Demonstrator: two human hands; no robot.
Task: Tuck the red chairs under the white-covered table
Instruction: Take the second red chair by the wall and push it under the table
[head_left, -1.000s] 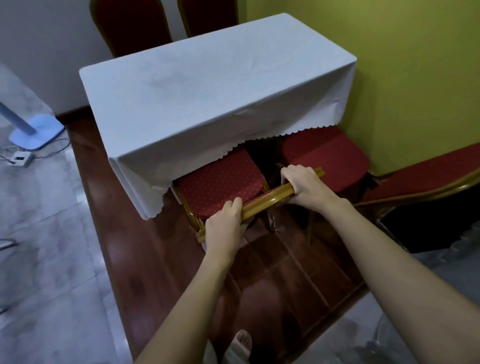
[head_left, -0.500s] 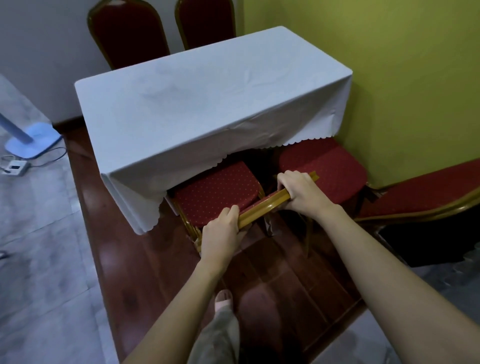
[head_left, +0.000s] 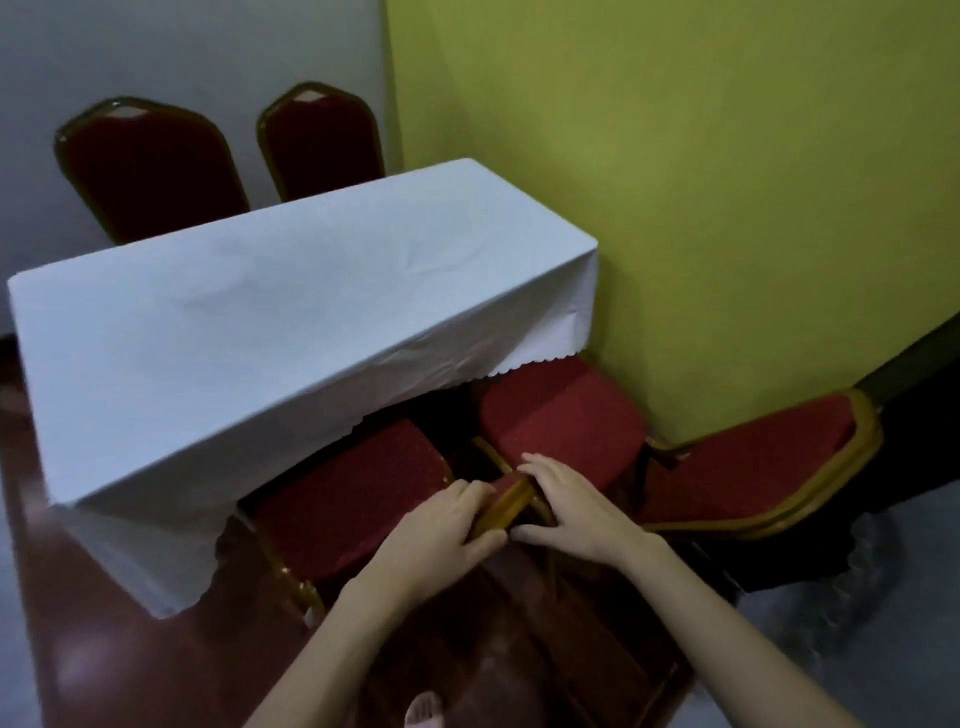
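Head view: left hand (head_left: 441, 525), right hand (head_left: 569, 512) both clasp chair backrest (head_left: 506, 504) between them.

Both bare forearms reach forward and up from the lower edge of the view, converging toward the middle. The left hand (head_left: 447, 525) lies palm down with its fingers (head_left: 467, 493) curled over the gold chair-back rail (head_left: 506, 506) and the thumb extended along the rail's near side. The right hand (head_left: 571, 509) sits just beside it, palm down, fingers spread and bent over the same rail, thumb pointing toward the left hand. The two hands almost touch. Both wrists are roughly straight, in line with the forearms.
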